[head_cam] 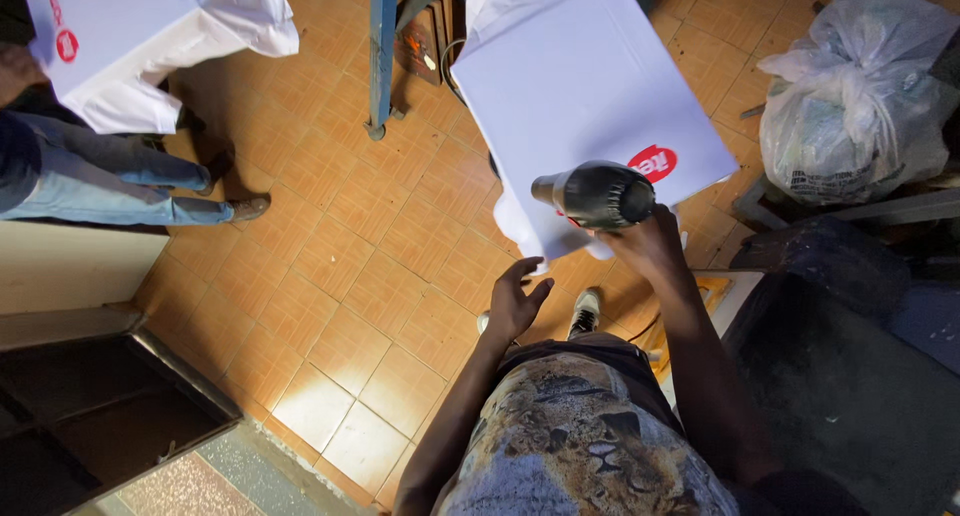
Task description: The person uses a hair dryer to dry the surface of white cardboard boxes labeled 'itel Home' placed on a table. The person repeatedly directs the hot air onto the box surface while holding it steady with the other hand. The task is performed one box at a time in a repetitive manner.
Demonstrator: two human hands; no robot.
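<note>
- The right hand (pixel 645 244), just right of frame centre, is closed around the handle of a black dryer (pixel 592 194); the forearm runs up from the lower right, wrist bent toward the upper left.
- The dryer is a smooth, glossy barrel lying almost level, its narrow nozzle pointing left, over the lower edge of a white shirt (pixel 585 86).
- The left hand (pixel 515 298), at centre, holds nothing: palm down, fingers loosely spread and reaching up to the shirt's lowest corner. Whether they touch the cloth I cannot tell.
- The shirt fills the upper middle of the frame, stretched flat and smooth over a board, tilted, with a red oval print (pixel 653 162) near its lower right edge, just beside the dryer.
- Below the hands, at bottom centre, the person's own patterned top (pixel 590 446) and one pale shoe (pixel 585 311).
- The floor (pixel 330 266) is square orange-brown tiles, worn and matte.
- Upper left: another person in jeans (pixel 110 186) with a second white shirt (pixel 140 36), also with a red mark.
- Upper right: a bulging, crinkled plastic bag (pixel 860 96).
- A blue metal post (pixel 382 56) stands at top centre.
</note>
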